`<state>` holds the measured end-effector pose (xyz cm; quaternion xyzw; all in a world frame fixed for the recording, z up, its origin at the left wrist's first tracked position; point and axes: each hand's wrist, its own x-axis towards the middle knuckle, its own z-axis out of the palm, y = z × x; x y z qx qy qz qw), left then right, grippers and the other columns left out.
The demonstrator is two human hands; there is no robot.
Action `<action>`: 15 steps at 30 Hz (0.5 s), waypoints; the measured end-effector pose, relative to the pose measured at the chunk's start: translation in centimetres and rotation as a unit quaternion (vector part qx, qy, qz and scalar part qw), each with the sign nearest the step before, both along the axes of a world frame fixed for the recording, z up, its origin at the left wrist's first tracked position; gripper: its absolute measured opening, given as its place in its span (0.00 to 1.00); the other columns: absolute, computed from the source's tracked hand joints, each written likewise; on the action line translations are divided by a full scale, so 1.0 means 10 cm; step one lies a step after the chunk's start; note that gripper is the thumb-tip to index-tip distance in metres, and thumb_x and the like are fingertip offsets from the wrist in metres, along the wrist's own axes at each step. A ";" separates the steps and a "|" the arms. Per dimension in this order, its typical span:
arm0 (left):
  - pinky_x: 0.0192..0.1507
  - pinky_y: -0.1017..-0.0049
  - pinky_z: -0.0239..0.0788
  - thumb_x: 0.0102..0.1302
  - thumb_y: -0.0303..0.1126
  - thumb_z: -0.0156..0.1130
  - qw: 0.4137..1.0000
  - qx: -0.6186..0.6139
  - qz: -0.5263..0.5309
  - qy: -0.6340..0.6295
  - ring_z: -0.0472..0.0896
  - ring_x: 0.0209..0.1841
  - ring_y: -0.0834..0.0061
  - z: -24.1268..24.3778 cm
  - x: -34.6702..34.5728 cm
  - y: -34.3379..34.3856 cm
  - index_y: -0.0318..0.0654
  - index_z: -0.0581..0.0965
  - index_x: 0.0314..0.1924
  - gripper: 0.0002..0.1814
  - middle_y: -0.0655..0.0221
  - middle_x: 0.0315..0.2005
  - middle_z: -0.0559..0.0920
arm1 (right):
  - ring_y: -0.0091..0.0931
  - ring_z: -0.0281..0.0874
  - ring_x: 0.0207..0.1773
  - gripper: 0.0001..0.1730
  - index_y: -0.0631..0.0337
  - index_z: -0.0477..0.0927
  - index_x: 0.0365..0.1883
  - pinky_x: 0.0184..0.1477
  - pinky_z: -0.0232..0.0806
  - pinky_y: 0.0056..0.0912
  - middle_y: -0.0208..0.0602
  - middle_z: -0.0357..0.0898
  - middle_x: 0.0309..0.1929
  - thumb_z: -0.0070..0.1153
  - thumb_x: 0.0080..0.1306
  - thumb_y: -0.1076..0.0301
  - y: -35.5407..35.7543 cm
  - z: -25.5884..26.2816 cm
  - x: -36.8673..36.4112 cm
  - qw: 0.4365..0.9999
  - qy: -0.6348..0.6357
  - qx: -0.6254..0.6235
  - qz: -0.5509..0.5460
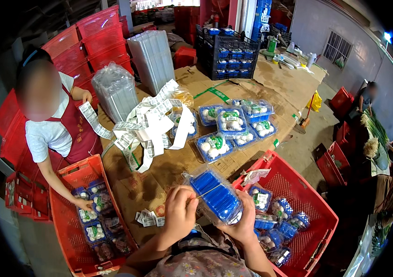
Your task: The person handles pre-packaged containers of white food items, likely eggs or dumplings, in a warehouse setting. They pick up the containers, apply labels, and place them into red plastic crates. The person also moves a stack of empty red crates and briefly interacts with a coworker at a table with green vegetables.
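My right hand [240, 217] grips a clear plastic clamshell pack with a blue ribbed base [215, 194] by its lower right side, blue side up. A thin yellowish rubber band [212, 189] crosses the blue base. At the pack's left edge, my left hand [182, 212] pinches the band between thumb and finger. The pack's contents are hidden from above. Beyond my hands, several clamshell packs of white mushrooms [231, 121] lie and stack on the cardboard-covered table [161, 173]. Right of my right hand, a red plastic crate [312, 194] holds more such packs [261, 198].
On the left, a co-worker's hand [85, 204] reaches into another red crate [66, 221] of packs; the other hand holds a printed label strip [94, 119]. A label heap [155, 126], stacked clear lids [152, 59] and black crates [231, 57] stand farther back. Loose labels [148, 218] lie near my left hand.
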<state>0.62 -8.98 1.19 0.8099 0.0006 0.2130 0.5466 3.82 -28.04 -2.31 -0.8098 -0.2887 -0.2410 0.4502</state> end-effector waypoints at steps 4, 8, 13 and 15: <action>0.38 0.72 0.66 0.72 0.30 0.44 0.892 -0.399 -0.182 0.113 0.69 0.27 0.79 -0.09 -0.08 0.44 0.34 0.67 0.37 0.07 0.72 0.24 0.69 | 0.45 0.69 0.55 0.46 0.62 0.65 0.53 0.58 0.62 0.47 0.49 0.70 0.52 0.73 0.35 0.63 -0.26 0.13 0.15 0.993 0.026 -0.047 0.103; 0.23 0.76 0.59 0.71 0.29 0.45 0.917 -0.376 -0.065 0.114 0.61 0.16 0.83 -0.15 -0.15 0.75 0.37 0.67 0.37 0.05 0.77 0.18 0.61 | 0.34 0.68 0.56 0.51 0.63 0.63 0.57 0.58 0.61 0.37 0.42 0.69 0.53 0.73 0.32 0.64 -0.33 0.02 0.05 0.954 0.238 0.044 0.180; 0.19 0.81 0.48 0.70 0.30 0.49 0.880 -0.457 0.007 0.126 0.56 0.16 0.86 -0.14 -0.13 0.93 0.42 0.68 0.37 0.03 0.80 0.18 0.61 | 0.30 0.66 0.58 0.50 0.68 0.59 0.61 0.62 0.57 0.33 0.40 0.67 0.56 0.68 0.37 0.66 -0.15 -0.27 -0.20 0.789 0.436 0.387 0.196; 0.19 0.83 0.48 0.70 0.29 0.50 0.888 -0.445 0.022 0.116 0.56 0.17 0.89 -0.20 -0.14 0.89 0.41 0.72 0.38 0.03 0.80 0.19 0.63 | 0.31 0.70 0.54 0.48 0.68 0.58 0.61 0.59 0.62 0.33 0.39 0.69 0.54 0.65 0.41 0.68 -0.09 -0.32 -0.29 0.716 0.505 0.452 0.169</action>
